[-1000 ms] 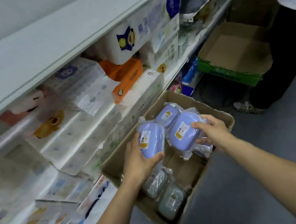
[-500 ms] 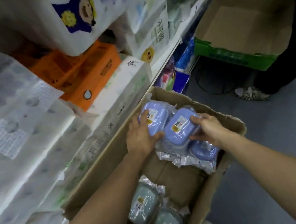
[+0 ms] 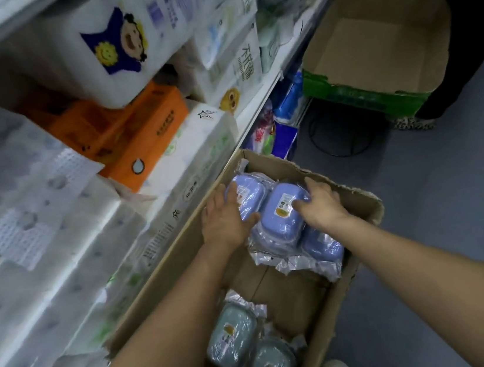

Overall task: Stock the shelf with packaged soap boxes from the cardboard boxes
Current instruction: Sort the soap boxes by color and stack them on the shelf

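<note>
Head view: grey floor (image 3: 442, 218) beside stocked shelf (image 3: 259, 110), open cardboard box (image 3: 370, 206).

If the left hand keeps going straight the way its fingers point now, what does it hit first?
The left hand already lies on the far-left purple soap box, fingers pointing at the box's far end. Going straight on, it would probably slide over that pack and meet the cardboard box's far wall; depth is uncertain.

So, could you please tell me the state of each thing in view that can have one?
cardboard box: open, partly filled.
purple soap boxes: wrapped, lying in the box's far end.
grey-green soap boxes: wrapped, in the near end.
left hand: fingers straight, resting on a purple soap box.
right hand: gripping a purple soap box.
green-sided box: open, looks empty.
</note>
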Demonstrator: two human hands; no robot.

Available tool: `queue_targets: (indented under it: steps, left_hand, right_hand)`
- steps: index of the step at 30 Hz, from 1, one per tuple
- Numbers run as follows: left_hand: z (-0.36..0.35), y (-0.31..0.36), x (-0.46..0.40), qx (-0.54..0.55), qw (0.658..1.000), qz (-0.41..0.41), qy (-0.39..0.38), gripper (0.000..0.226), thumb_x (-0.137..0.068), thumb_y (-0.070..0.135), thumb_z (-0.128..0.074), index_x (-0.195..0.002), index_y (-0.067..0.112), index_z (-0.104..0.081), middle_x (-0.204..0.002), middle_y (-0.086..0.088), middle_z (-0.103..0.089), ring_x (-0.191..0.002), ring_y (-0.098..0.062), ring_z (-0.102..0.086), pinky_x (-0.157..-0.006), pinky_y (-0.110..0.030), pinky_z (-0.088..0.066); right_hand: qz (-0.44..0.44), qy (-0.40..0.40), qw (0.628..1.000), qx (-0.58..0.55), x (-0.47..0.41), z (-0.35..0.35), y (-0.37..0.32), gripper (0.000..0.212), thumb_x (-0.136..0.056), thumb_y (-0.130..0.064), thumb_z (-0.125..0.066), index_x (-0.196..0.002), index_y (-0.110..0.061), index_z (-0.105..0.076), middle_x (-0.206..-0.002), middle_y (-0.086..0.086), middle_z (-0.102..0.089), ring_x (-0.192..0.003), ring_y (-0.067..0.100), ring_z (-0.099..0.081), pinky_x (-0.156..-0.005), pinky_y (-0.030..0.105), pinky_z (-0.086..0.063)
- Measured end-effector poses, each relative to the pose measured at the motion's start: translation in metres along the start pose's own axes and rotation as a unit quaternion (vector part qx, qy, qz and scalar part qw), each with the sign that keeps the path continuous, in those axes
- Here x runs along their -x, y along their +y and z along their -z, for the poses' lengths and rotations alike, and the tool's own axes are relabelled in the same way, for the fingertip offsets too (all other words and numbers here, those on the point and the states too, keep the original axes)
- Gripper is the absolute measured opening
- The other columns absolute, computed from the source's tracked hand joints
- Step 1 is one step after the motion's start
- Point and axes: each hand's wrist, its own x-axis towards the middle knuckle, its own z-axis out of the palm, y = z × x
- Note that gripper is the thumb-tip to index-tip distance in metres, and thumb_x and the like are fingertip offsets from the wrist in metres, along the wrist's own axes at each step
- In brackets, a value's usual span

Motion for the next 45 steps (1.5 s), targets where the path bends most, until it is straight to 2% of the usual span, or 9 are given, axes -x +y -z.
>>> queue_targets:
  steps: [7,11,15,19,23,28,32,41,45]
  left_hand:
    - [0.070,0.020,0.106,-0.046,0.987,-0.047,0.147,0.078,-0.092,0.069,-0.034,-0.154,0.024,-0.018,-0.160,-0.001,-0.025,-0.148,-0.022,-0.017,-0.120,-0.047,-0.015]
    - [0.103,0.020,0.186,-0.065,0.964,-0.052,0.254,0.072,-0.091,0.068,-0.035,-0.144,0.020,-0.040,-0.140,-0.005,-0.052,-0.130,-0.026,-0.046,-0.108,-0.051,-0.038]
    - [0.117,0.009,0.270,-0.059,0.949,-0.025,0.308,0.069,-0.086,0.061,-0.050,-0.138,0.016,-0.048,-0.129,-0.004,-0.058,-0.116,-0.026,-0.056,-0.094,-0.044,-0.048]
    - [0.121,-0.003,0.354,-0.067,0.945,0.016,0.318,0.072,-0.084,0.062,-0.048,-0.141,0.017,-0.046,-0.130,-0.004,-0.057,-0.114,-0.025,-0.055,-0.093,-0.041,-0.046]
    - [0.122,-0.025,0.436,-0.059,0.941,0.076,0.325,0.077,-0.083,0.067,-0.040,-0.143,0.018,-0.040,-0.138,-0.004,-0.051,-0.122,-0.026,-0.051,-0.099,-0.044,-0.045]
    - [0.124,-0.066,0.541,-0.059,0.926,0.164,0.336,0.084,-0.082,0.073,-0.029,-0.148,0.021,-0.036,-0.147,0.000,-0.044,-0.133,-0.023,-0.042,-0.105,-0.043,-0.040]
    - [0.120,-0.106,0.619,-0.048,0.903,0.231,0.359,0.079,-0.086,0.068,-0.041,-0.149,0.021,-0.033,-0.149,-0.001,-0.042,-0.136,-0.022,-0.040,-0.109,-0.042,-0.035]
    - [0.082,-0.210,0.787,0.006,0.854,0.356,0.379,0.080,-0.082,0.069,-0.034,-0.147,0.021,-0.035,-0.141,0.000,-0.047,-0.130,-0.022,-0.044,-0.105,-0.041,-0.042]
    - [0.055,-0.280,0.871,0.063,0.841,0.405,0.354,0.080,-0.084,0.066,-0.042,-0.149,0.020,-0.032,-0.147,-0.001,-0.043,-0.135,-0.021,-0.039,-0.108,-0.039,-0.037]
  right_hand:
    - [0.189,0.084,0.958,0.199,0.103,0.039,-0.048,0.066,-0.097,-0.042,-0.047,-0.153,-0.023,-0.018,-0.162,0.004,-0.009,-0.146,0.026,-0.012,-0.115,0.044,-0.020]
    - [0.284,0.132,0.928,0.203,0.170,0.047,-0.061,0.062,-0.096,-0.043,-0.048,-0.151,-0.023,-0.027,-0.157,0.001,-0.024,-0.141,0.022,-0.028,-0.110,0.041,-0.027]
    - [0.365,0.144,0.902,0.180,0.242,0.041,-0.069,0.060,-0.091,-0.045,-0.049,-0.145,-0.020,-0.038,-0.146,0.002,-0.042,-0.131,0.023,-0.044,-0.097,0.042,-0.042]
    - [0.429,0.111,0.881,0.165,0.308,0.021,-0.071,0.064,-0.088,-0.050,-0.043,-0.144,-0.019,-0.037,-0.144,0.004,-0.044,-0.127,0.027,-0.048,-0.092,0.047,-0.049]
    - [0.479,0.079,0.849,0.209,0.373,-0.005,-0.077,0.070,-0.090,-0.047,-0.054,-0.149,-0.024,-0.025,-0.151,0.001,-0.031,-0.131,0.026,-0.041,-0.097,0.047,-0.043]
    - [0.540,0.018,0.810,0.228,0.457,-0.050,-0.098,0.070,-0.091,-0.047,-0.052,-0.150,-0.027,-0.020,-0.154,0.000,-0.024,-0.137,0.022,-0.032,-0.104,0.043,-0.034]
    - [0.594,-0.027,0.770,0.230,0.517,-0.097,-0.117,0.069,-0.091,-0.049,-0.051,-0.150,-0.030,-0.019,-0.154,-0.004,-0.025,-0.138,0.019,-0.031,-0.107,0.039,-0.033]
    - [0.677,-0.124,0.686,0.234,0.651,-0.245,-0.148,0.065,-0.092,-0.043,-0.051,-0.150,-0.026,-0.025,-0.151,-0.005,-0.028,-0.135,0.019,-0.034,-0.102,0.036,-0.038]
    - [0.673,-0.190,0.680,0.221,0.717,-0.340,-0.152,0.064,-0.092,-0.039,-0.053,-0.148,-0.028,-0.026,-0.146,-0.005,-0.032,-0.129,0.019,-0.037,-0.094,0.035,-0.042]
